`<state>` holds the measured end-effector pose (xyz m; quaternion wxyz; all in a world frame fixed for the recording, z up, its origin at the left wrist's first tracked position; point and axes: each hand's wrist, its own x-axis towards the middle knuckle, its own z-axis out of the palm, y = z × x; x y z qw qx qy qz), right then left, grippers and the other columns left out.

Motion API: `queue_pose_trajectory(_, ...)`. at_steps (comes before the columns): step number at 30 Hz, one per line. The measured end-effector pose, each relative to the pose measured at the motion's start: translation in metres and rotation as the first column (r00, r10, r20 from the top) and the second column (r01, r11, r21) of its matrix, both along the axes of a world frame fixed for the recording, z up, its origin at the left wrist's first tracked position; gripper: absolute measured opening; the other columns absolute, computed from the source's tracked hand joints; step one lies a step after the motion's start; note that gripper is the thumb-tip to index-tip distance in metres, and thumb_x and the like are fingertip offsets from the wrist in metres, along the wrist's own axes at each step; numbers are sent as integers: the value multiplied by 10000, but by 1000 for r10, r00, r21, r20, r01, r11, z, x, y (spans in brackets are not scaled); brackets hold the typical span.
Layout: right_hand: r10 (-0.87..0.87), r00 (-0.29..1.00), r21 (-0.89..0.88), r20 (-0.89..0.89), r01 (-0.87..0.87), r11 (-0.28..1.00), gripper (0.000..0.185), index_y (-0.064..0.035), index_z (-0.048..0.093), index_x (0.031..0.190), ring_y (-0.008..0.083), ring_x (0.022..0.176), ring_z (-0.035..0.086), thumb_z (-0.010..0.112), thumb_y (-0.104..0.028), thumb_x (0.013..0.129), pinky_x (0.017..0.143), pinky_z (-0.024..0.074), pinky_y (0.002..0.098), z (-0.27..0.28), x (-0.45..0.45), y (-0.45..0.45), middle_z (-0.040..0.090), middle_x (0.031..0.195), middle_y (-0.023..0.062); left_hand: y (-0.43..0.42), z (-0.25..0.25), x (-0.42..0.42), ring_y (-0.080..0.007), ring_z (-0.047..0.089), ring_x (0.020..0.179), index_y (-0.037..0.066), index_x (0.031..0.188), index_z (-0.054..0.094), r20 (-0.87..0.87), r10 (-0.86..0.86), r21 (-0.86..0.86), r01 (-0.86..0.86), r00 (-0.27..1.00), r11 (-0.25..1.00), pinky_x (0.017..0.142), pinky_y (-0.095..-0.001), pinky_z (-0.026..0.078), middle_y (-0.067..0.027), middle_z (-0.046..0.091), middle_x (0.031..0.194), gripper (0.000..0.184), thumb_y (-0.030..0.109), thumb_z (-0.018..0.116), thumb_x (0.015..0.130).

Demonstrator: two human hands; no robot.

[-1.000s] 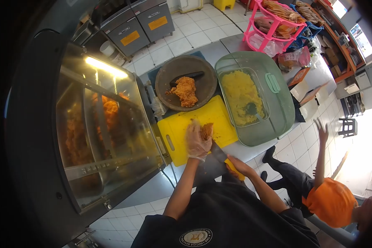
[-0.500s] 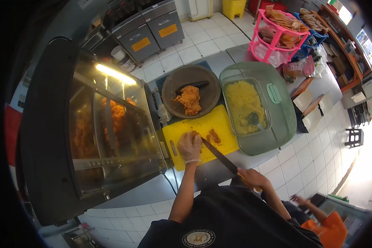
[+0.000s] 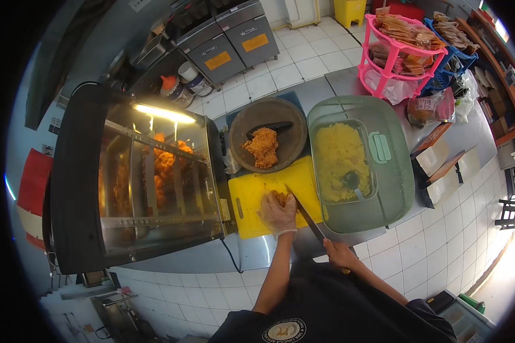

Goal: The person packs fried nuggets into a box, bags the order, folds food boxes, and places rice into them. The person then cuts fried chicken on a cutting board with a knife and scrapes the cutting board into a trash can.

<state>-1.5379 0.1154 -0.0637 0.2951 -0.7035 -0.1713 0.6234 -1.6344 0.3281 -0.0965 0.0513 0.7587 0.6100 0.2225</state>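
Observation:
My left hand (image 3: 279, 215), in a clear plastic glove, is low over the yellow cutting board (image 3: 250, 197). Its fingers curl around browned pieces of what looks like fried chicken (image 3: 280, 198), partly hiding them. My right hand (image 3: 340, 255) is closed on the handle of a long kitchen knife (image 3: 310, 222). The blade slants up and left across the board, its tip beside the chicken and close to the gloved fingers. Behind the board sits a round stone mortar (image 3: 243, 123) holding a crumbly orange, crushed fried piece (image 3: 263, 148) and a dark pestle (image 3: 276, 126).
A lit glass warming cabinet (image 3: 154, 226) with fried food stands left of the board. On the right is a green-tinted tub (image 3: 392, 188) around a container of yellow rice (image 3: 340, 148) with a scoop. A pink tiered rack (image 3: 392, 63) of packets stands at the back right.
My left hand has shifted right and now covers much of the chicken that lay beside the blade. The knife is angled more steeply. A person in orange at lower right is out of view.

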Motion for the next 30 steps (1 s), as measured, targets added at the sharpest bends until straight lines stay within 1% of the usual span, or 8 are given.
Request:
queue_pose_trajectory(3, -19, 946, -41, -323, 6, 999, 648, -79, 464, 695, 110, 418, 461, 362, -624, 1029, 390, 382, 289, -1, 12, 4, 457, 540, 20, 1, 23, 9, -390, 500, 1295, 13, 1326, 582, -74, -26, -169, 13, 997, 986, 1101, -536, 349, -233, 540, 1385, 706, 459, 744, 803)
queue_pose_trajectory(9, -20, 814, 30, -580, 47, 998, 671, -97, 442, 748, 103, 401, 380, 299, -698, 1010, 373, 320, 268, -28, 3, 25, 384, 541, -4, 7, -28, -27, -391, 434, 1346, 12, 1420, 492, 139, -288, -12, 292, 947, 956, 1124, -504, 342, -215, 464, 1465, 794, 374, 798, 782)
queue_pose_trajectory(13, -23, 724, 44, -690, 74, 996, 666, -101, 447, 769, 89, 406, 374, 308, -707, 1005, 374, 314, 258, -31, -15, 41, 396, 562, -5, 18, -36, -35, -385, 420, 1365, 29, 1438, 474, 401, -416, 115, 406, 816, 907, 1146, -485, 321, -198, 489, 1444, 798, 301, 815, 770)
queue_pose_trajectory(19, 19, 781, 138, -624, 87, 987, 671, -108, 435, 769, 74, 408, 366, 304, -726, 996, 371, 317, 250, 52, -8, 30, 377, 559, -24, 15, 54, -27, -402, 416, 1369, -3, 1452, 429, 333, -547, 198, 511, 768, 837, 1141, -487, 341, -230, 452, 1459, 814, 231, 815, 775)
queue_pose_trajectory(22, -5, 789, 192, -614, 155, 969, 652, -102, 447, 773, 74, 417, 378, 265, -672, 1032, 381, 327, 250, 110, 10, 5, 381, 562, -33, -4, 128, 11, -384, 437, 1344, 3, 1431, 460, 441, -612, 252, 564, 657, 787, 1135, -463, 376, -212, 422, 1450, 807, 139, 822, 723)
queue_pose_trajectory(26, -211, 777, 177, -593, 381, 908, 616, -91, 439, 787, 72, 413, 364, 223, -594, 1070, 372, 335, 248, 165, 40, -72, 372, 556, -29, -65, 206, 92, -386, 448, 1326, 0, 1419, 467, 334, -781, 291, 730, 528, 618, 1106, -482, 410, -200, 418, 1440, 839, 205, 864, 709)
queue_pose_trajectory(28, -400, 668, 81, -628, 567, 820, 619, -87, 436, 803, 83, 411, 356, 207, -597, 1068, 372, 334, 247, 179, 47, -127, 368, 551, -15, -102, 223, 145, -392, 446, 1317, -3, 1410, 482, 246, -896, 302, 849, 370, 434, 1094, -499, 403, -205, 444, 1400, 843, 287, 863, 716)
queue_pose_trajectory(30, -593, 544, -2, -593, 736, 677, 640, -84, 432, 814, 96, 396, 342, 201, -631, 1053, 364, 327, 249, 192, 49, -177, 360, 542, 1, -150, 222, 191, -393, 457, 1291, 2, 1403, 497, 386, -916, 302, 923, 111, 239, 1095, -507, 384, -203, 472, 1353, 836, 332, 845, 718)
